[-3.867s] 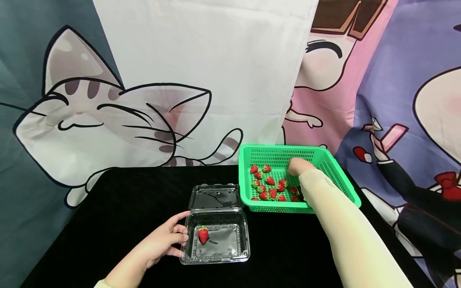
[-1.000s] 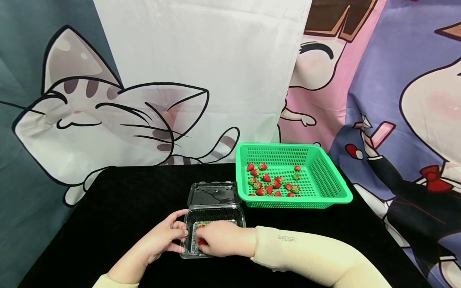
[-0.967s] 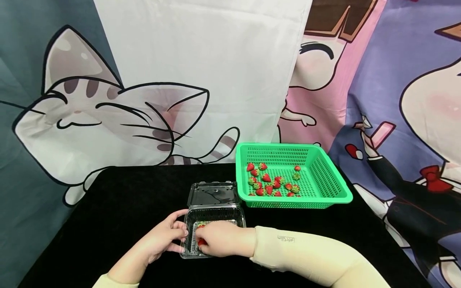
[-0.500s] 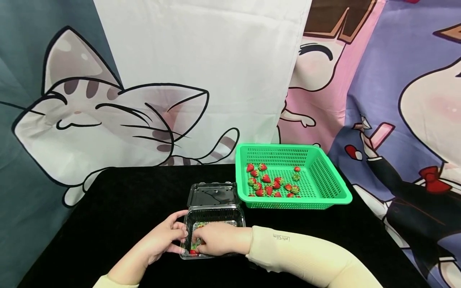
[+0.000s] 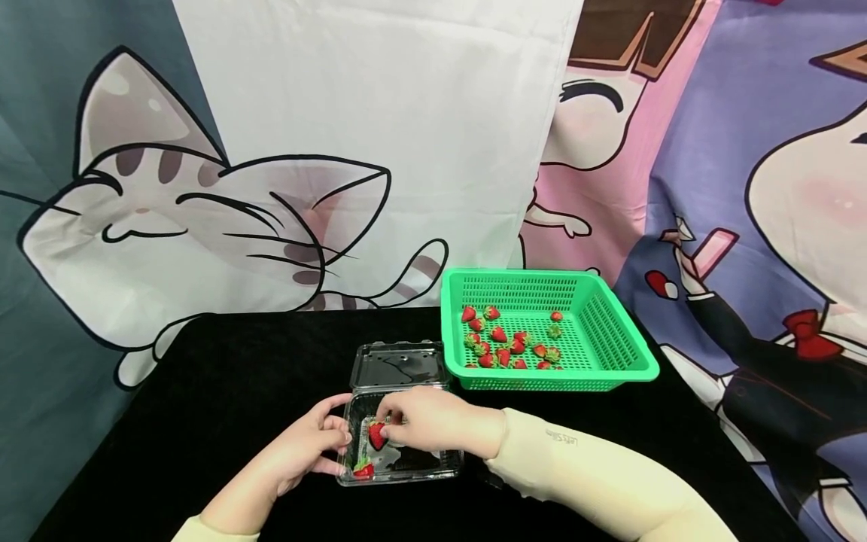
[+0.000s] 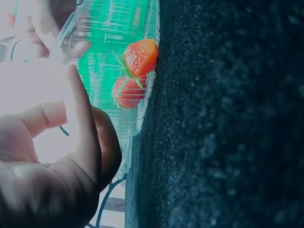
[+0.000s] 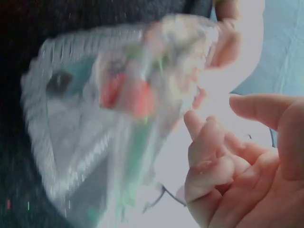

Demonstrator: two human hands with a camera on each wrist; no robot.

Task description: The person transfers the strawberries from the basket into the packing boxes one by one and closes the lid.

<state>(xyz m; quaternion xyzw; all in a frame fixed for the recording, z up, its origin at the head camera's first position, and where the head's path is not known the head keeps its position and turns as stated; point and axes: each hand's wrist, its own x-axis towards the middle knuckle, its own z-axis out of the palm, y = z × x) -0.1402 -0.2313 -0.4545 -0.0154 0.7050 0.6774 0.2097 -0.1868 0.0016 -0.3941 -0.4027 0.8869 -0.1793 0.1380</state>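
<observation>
two strawberries lie in a clear box. the first strawberry rests toward the left of the box, beside the fingertips of the right hand; the second strawberry lies in the near left corner, its green leaves turned away from the near wall. the right hand reaches over the box from the right, palm down. its thumb and fingers stand apart in the right wrist view, gripping nothing; whether a fingertip brushes the first strawberry cannot be told. the left hand holds the left edge of the box with bent fingers. the left wrist view shows both strawberries through the clear side wall, low in the box. the lid is folded back behind the box, lying flat. beyond and to the right, just beside the lid, stands a green basket of loose strawberries, most of them gathered in its left half. box and basket rest on a black cloth. a pale yellow sleeve covers the right forearm. a printed sheet hangs behind, with a cat drawn at left.
</observation>
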